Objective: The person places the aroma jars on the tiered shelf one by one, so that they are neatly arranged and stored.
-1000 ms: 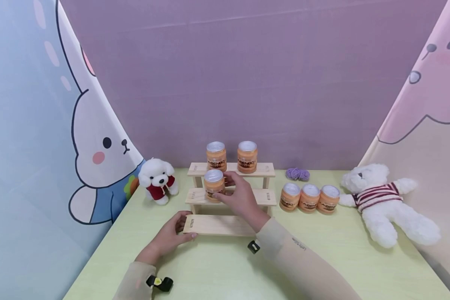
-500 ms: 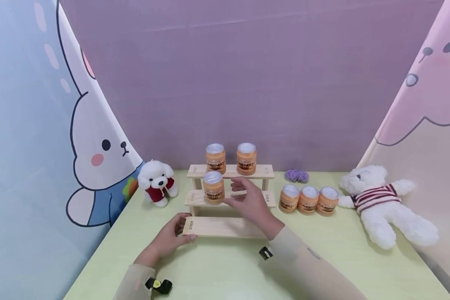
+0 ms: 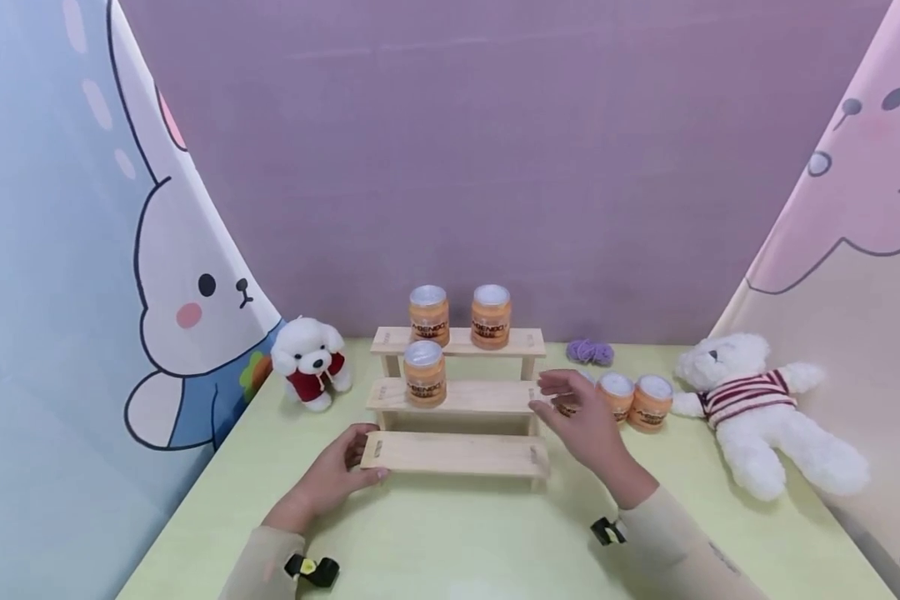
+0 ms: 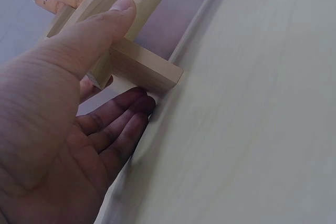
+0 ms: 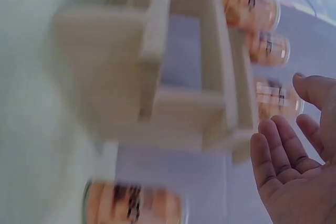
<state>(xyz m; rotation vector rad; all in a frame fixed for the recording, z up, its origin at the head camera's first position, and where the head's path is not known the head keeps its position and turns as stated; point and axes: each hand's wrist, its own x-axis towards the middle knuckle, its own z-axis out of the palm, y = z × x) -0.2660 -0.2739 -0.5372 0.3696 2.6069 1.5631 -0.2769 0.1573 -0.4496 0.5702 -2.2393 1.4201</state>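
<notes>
A three-step wooden display stand [image 3: 450, 454] stands on the table. My left hand [image 3: 333, 475] holds the left end of its lowest step, thumb on the front edge, the other fingers at the end and behind. In the left wrist view that thumb [image 4: 118, 14] lies along the board. Two orange jars with silvery lids stand on the top step, a left jar [image 3: 429, 317] and a right jar [image 3: 491, 317]. Another jar [image 3: 425, 375] sits at the left of the middle step. My right hand [image 3: 588, 425], fingers relaxed and holding nothing, partly covers the leftmost of three jars on the table.
The other two table jars, a middle jar [image 3: 617, 396] and a right jar [image 3: 651, 404], stand right of the stand. Behind them lies purple yarn [image 3: 590, 352]. A white plush dog [image 3: 311, 362] sits at left, and a plush bear [image 3: 757, 408] lies at right.
My right hand has let go of the jar on the middle step and moved right to the table jars. The left hand has stayed at the stand's lowest step.
</notes>
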